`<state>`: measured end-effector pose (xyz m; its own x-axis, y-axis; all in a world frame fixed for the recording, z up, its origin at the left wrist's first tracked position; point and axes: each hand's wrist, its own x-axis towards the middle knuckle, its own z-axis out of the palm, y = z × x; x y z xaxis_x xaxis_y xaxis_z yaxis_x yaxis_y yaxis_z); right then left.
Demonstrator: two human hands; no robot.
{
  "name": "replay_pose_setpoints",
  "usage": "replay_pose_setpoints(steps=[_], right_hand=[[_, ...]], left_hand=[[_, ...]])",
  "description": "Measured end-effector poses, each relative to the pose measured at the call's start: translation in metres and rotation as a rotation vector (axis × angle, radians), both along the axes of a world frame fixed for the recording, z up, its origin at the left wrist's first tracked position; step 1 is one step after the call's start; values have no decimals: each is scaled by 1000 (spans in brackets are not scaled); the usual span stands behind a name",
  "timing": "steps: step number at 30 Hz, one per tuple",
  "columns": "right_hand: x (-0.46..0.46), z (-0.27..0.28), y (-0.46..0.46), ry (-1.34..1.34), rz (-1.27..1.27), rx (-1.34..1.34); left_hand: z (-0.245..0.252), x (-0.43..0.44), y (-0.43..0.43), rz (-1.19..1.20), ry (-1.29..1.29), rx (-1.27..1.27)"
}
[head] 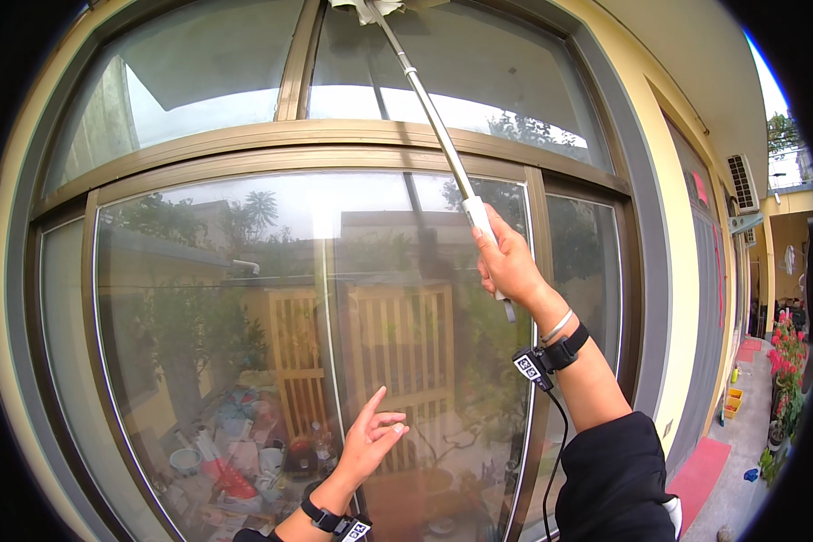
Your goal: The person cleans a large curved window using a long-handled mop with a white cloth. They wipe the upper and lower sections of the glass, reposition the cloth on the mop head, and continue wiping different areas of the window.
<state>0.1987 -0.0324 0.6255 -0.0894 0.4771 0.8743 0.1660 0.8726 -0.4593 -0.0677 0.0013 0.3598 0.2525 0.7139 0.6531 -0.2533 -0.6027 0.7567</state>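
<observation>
My right hand (508,261) grips the white handle (480,220) of a metal telescopic pole (440,129). A grey strap hangs from the handle's lower end. The pole slants up and left across the window, and at its top a white cloth-like head (366,8) lies against or near the upper glass pane (447,74), partly cut off by the picture's edge. My left hand (376,437) holds nothing; its fingers are apart, in front of the large lower pane (210,325). Whether it touches the glass I cannot tell.
A brown metal frame (244,146) divides the window. At the right run a yellow wall, a red mat (701,477) on the paving, yellow containers (733,403), red flowers (786,352) and an air conditioner unit (742,183). A black cable (561,433) hangs from my right wrist device.
</observation>
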Motion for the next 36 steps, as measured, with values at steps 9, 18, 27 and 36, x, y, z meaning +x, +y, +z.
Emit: replay_pose_setpoints(steps=[9,18,27,36], right_hand=[[-12,-13,-7,57,153,-29],[-7,-89,-35,161,99,54],[4,-194,-89,220,14,21],[62,-320,-141,279,-234,-85]], left_hand=[[-5,-12,-7,45,42,-34],[-7,-6,-18,94,55,-23],[26,11,-20,8,39,60],[35,70,-20,-188,145,52]])
